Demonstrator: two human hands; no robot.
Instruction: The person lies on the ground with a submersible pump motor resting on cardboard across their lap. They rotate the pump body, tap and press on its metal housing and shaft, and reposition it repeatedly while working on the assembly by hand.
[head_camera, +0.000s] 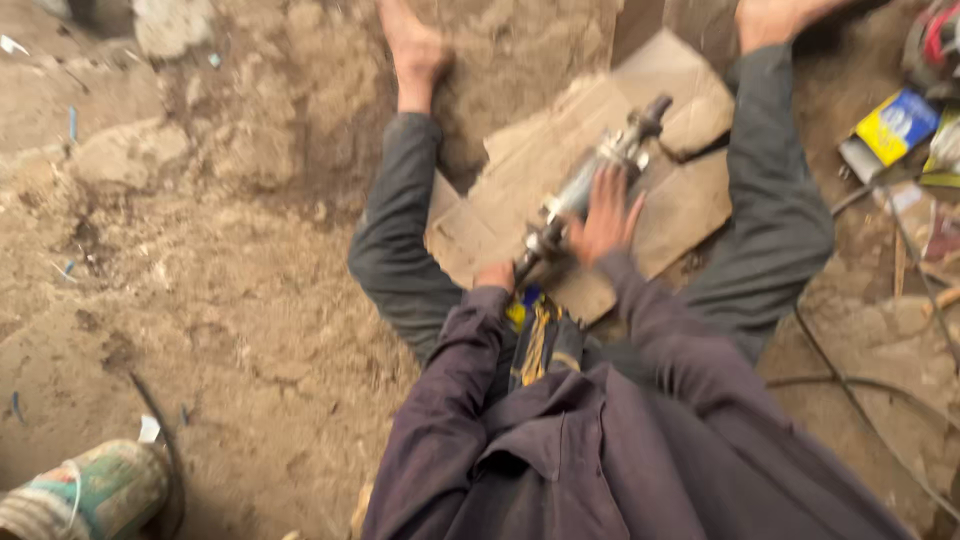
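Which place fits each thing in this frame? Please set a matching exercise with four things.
Things:
1. long grey metal tool
2. flat brown cardboard sheet
3. yellow and blue box
4. green-stained cylindrical can

Places:
A. bottom left corner, on the dirt
B. right edge, among clutter
C. under the right hand, lying across the cardboard
D. on the ground between the person's legs

Pairs: 1-C, 2-D, 3-B, 4-A
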